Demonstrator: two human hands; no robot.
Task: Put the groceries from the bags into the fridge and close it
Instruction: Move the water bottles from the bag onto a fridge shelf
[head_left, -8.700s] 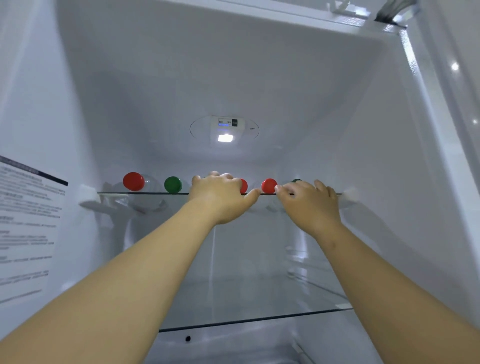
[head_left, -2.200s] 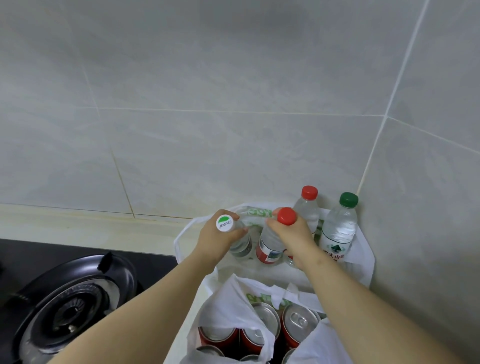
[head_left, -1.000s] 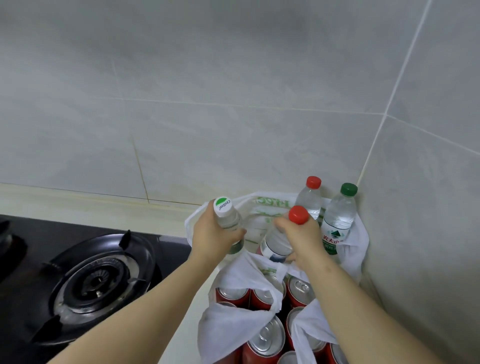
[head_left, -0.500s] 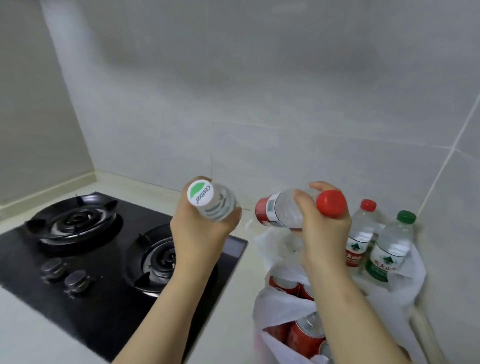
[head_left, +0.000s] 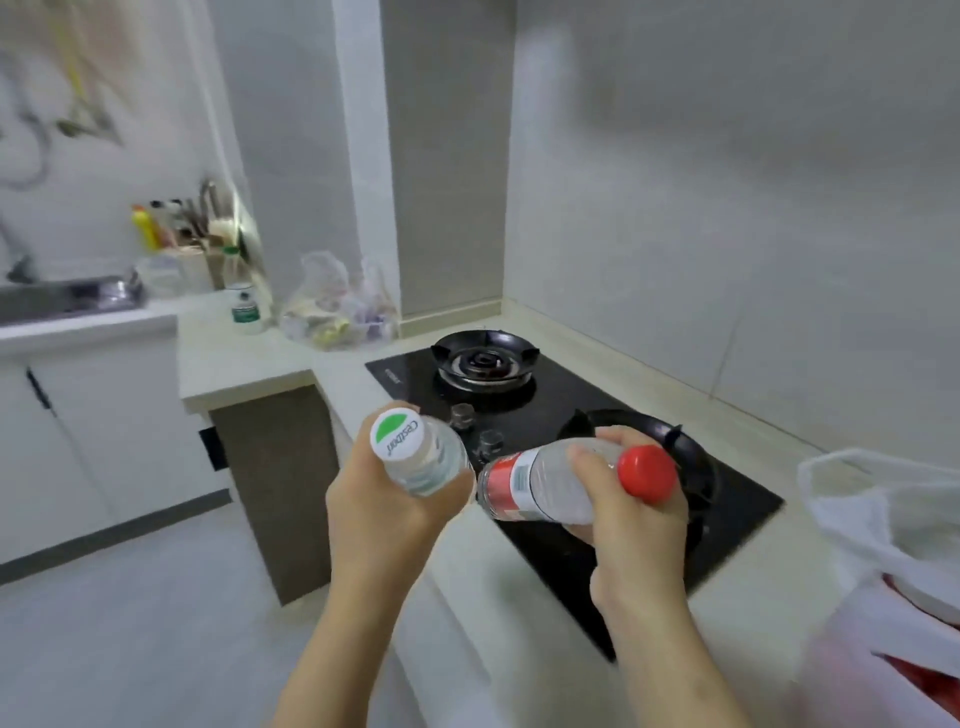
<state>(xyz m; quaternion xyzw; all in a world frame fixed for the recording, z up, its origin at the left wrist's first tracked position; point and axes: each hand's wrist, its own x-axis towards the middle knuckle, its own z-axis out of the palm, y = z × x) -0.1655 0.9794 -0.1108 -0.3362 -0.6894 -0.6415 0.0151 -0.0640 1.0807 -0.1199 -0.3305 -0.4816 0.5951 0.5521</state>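
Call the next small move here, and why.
Probably carry both bottles to the fridge, which is out of view. The left hand grips the white-capped bottle and the right hand the red-capped bottle, both held clear of the bag, so both hands are full.

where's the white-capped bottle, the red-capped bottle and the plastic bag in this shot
white-capped bottle (head_left: 428, 462): head view, on its clear ribbed shoulder below the cap.
red-capped bottle (head_left: 545, 483): head view, on its clear body beside the red label.
plastic bag (head_left: 852, 623): head view, on its white front wall.
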